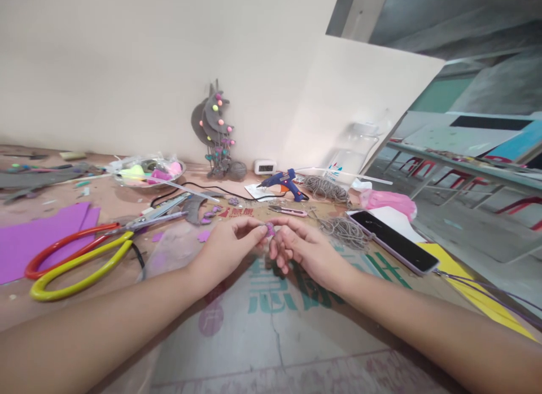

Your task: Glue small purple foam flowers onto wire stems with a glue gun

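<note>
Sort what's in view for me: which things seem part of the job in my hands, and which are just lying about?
Likely part of the job: small purple piece, between left hand and right hand; purple sheets; scissors; glue gun; grey yarn.

Probably just lying about: phone; digital clock; clear container; pink bag.

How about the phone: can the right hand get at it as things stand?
Likely yes: the phone lies uncovered to the right of the right hand, with loose gray yarn only at its left side. That hand is busy at a small purple piece, so it would probably need freeing first.
</note>
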The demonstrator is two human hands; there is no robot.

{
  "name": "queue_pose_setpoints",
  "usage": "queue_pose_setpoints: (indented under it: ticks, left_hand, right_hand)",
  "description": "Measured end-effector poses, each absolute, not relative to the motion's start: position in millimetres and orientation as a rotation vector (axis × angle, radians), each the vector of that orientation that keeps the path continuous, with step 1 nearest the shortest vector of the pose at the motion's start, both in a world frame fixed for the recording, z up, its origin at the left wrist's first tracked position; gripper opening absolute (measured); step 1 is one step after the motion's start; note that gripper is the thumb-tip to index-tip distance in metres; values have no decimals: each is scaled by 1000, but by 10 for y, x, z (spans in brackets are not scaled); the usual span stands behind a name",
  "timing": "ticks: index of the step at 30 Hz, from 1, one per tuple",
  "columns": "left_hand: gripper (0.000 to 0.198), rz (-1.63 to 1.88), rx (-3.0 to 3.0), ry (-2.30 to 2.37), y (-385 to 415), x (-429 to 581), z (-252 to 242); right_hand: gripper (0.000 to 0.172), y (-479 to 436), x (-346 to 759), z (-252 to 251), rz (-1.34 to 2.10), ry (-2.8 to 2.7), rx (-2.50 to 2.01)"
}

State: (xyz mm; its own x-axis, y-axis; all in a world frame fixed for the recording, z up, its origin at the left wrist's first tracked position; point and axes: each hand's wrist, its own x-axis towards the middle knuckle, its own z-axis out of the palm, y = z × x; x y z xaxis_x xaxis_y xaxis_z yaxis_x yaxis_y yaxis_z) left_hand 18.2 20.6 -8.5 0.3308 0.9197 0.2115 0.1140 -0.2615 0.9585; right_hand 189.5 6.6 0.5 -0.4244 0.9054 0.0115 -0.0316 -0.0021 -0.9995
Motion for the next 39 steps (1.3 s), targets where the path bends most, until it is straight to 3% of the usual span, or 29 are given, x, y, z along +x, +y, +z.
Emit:
queue_pose_setpoints:
  ticks: [9, 39]
  left_hand:
    - [21, 1036, 1611, 845, 180, 194, -95]
    - [19, 1031, 1735, 940, 121, 195, -63]
  right_hand:
    - [22, 71, 1866, -27, 1564, -1389, -928]
    - [22, 32, 1854, -22, 1382, -1485, -1091]
